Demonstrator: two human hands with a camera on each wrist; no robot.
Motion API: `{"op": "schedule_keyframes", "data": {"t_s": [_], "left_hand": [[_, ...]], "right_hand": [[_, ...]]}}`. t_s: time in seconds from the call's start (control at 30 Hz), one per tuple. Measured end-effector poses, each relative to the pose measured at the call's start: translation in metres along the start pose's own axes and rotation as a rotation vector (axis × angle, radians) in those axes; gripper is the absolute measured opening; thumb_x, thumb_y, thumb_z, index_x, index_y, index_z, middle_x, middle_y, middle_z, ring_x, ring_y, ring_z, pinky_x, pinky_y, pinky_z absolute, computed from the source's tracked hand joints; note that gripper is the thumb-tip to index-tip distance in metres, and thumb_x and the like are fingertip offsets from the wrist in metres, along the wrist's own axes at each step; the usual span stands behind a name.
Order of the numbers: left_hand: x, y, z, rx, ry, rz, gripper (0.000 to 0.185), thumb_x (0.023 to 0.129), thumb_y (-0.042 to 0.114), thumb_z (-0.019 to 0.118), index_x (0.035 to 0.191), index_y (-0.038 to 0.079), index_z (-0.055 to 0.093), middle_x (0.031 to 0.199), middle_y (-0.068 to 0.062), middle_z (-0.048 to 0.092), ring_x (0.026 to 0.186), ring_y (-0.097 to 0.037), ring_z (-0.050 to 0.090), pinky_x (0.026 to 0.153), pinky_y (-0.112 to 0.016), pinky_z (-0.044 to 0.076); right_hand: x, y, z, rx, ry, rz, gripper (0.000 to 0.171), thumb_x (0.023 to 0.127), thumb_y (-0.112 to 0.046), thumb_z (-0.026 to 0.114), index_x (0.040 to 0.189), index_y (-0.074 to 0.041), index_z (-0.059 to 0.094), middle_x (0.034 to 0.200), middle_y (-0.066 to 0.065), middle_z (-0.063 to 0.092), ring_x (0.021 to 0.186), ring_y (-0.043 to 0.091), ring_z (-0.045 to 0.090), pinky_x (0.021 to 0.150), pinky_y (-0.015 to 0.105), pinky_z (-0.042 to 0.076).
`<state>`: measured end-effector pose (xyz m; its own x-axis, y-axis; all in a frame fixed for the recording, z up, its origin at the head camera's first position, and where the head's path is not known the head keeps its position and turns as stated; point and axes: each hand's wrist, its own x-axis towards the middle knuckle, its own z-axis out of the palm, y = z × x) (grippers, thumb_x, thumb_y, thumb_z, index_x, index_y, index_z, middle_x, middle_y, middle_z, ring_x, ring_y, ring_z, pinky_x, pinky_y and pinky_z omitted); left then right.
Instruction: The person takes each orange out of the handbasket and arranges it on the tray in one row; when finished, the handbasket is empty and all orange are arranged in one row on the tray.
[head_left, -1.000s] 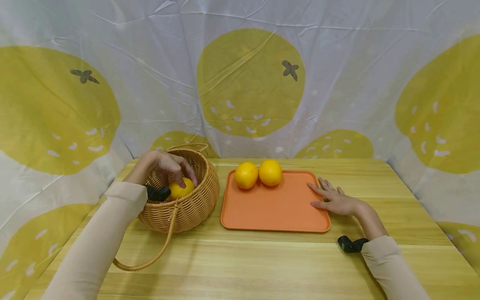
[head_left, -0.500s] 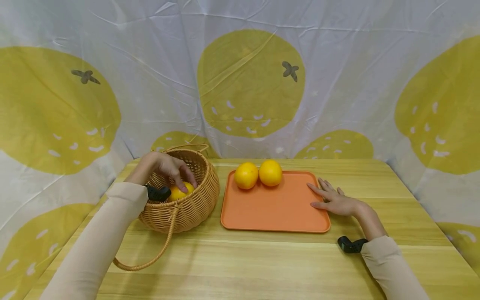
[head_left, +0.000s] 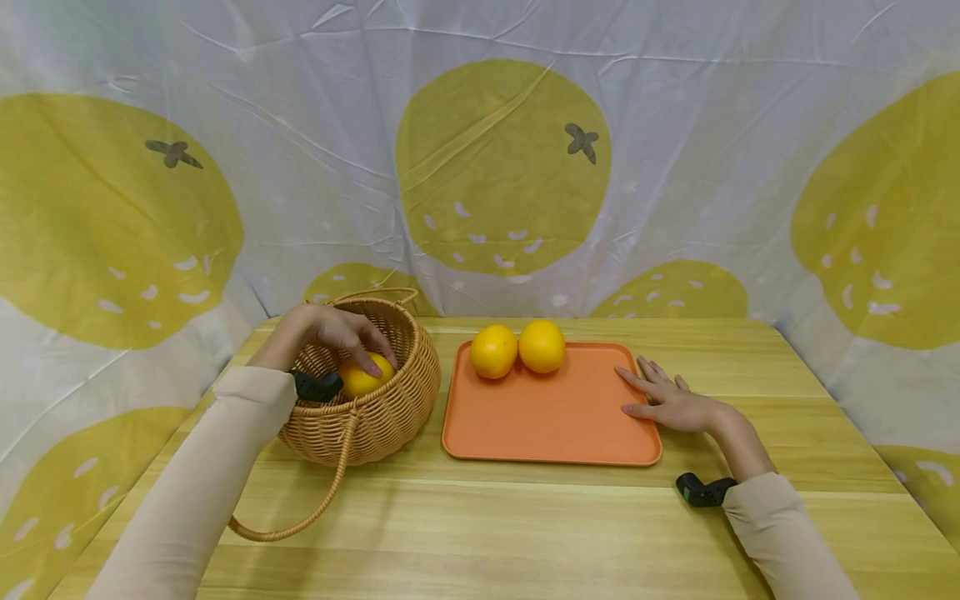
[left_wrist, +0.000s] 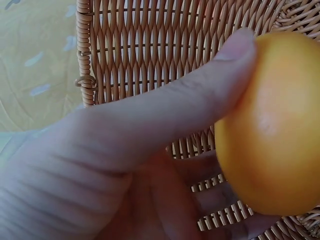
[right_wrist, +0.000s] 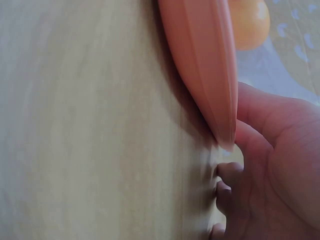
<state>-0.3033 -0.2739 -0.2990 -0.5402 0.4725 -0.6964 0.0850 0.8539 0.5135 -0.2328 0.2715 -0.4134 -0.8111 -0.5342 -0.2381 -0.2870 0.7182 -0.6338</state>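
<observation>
Inside a wicker basket (head_left: 397,417), my left hand (head_left: 341,332) grips an orange (head_left: 364,377). In the left wrist view, the thumb (left_wrist: 220,80) presses one side of this orange (left_wrist: 272,125) while the other fingers reach behind and under it. An orange-coloured tray (head_left: 551,425) lies to the right of the basket. Two more oranges sit side by side at its back left: one orange (head_left: 494,352) and a second orange (head_left: 542,347). My right hand (head_left: 671,404) rests on the tray's right edge with fingers spread, some on the rim and others beyond it on the table.
The basket's front handle (head_left: 300,527) hangs down onto the wooden table (head_left: 525,533); its back handle (head_left: 386,290) leans toward the curtain. A fruit-print curtain (head_left: 675,192) surrounds the table's back and sides. Black wrist cameras (head_left: 703,490) sit at both cuffs.
The orange in the basket first dipped a little and now shows slightly higher, with my left fingers shifted around it. My right hand, the tray and its two oranges stay put.
</observation>
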Motion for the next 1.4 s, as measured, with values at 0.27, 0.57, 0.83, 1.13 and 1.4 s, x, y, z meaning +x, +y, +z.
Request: {"op": "schedule_keyframes", "data": {"t_s": [0.27,0.57,0.83,1.13,1.4], "left_hand": [[0.001,0.0,0.0,-0.041,-0.108,-0.05,0.05,0.094,0.025,0.078,0.141,0.016,0.063,0.132,-0.005,0.058,0.109,-0.017,0.056,0.092,-0.031,0.053],[-0.003,0.001,0.001,-0.063,-0.081,-0.046,0.054,0.095,0.027,0.077,0.145,0.017,0.06,0.144,-0.008,0.055,0.115,-0.021,0.057,0.093,-0.038,0.055],[-0.015,0.012,-0.004,-0.034,0.025,-0.029,0.064,0.094,0.034,0.077,0.15,0.014,0.054,0.158,-0.019,0.041,0.113,-0.025,0.062,0.09,-0.044,0.059],[-0.042,0.013,-0.005,-0.033,0.123,0.063,0.056,0.101,0.037,0.067,0.15,0.016,0.05,0.155,-0.019,0.037,0.116,-0.028,0.055,0.089,-0.043,0.056],[-0.07,0.014,-0.007,-0.071,0.384,0.199,0.055,0.105,0.038,0.057,0.154,0.016,0.046,0.146,-0.017,0.051,0.12,-0.029,0.055,0.091,-0.04,0.052]], "right_hand": [[-0.001,0.002,0.0,0.026,0.003,-0.019,0.083,0.104,-0.042,0.059,0.165,-0.004,0.018,0.168,0.033,-0.014,0.154,0.055,-0.018,0.113,0.076,-0.016],[0.0,0.005,0.001,0.007,0.005,-0.008,0.083,0.105,-0.045,0.056,0.166,-0.007,0.015,0.169,0.031,-0.015,0.154,0.053,-0.019,0.115,0.075,-0.015],[0.0,-0.002,0.001,0.019,-0.001,-0.002,0.081,0.105,-0.04,0.058,0.165,-0.003,0.018,0.168,0.033,-0.012,0.154,0.055,-0.016,0.115,0.076,-0.014],[-0.002,0.001,0.002,0.006,0.003,0.004,0.081,0.106,-0.041,0.057,0.165,-0.003,0.017,0.168,0.033,-0.013,0.154,0.055,-0.017,0.115,0.076,-0.015],[-0.001,-0.002,0.002,0.009,0.0,0.001,0.082,0.105,-0.043,0.056,0.165,-0.004,0.017,0.168,0.033,-0.014,0.154,0.055,-0.018,0.115,0.076,-0.016]]}}
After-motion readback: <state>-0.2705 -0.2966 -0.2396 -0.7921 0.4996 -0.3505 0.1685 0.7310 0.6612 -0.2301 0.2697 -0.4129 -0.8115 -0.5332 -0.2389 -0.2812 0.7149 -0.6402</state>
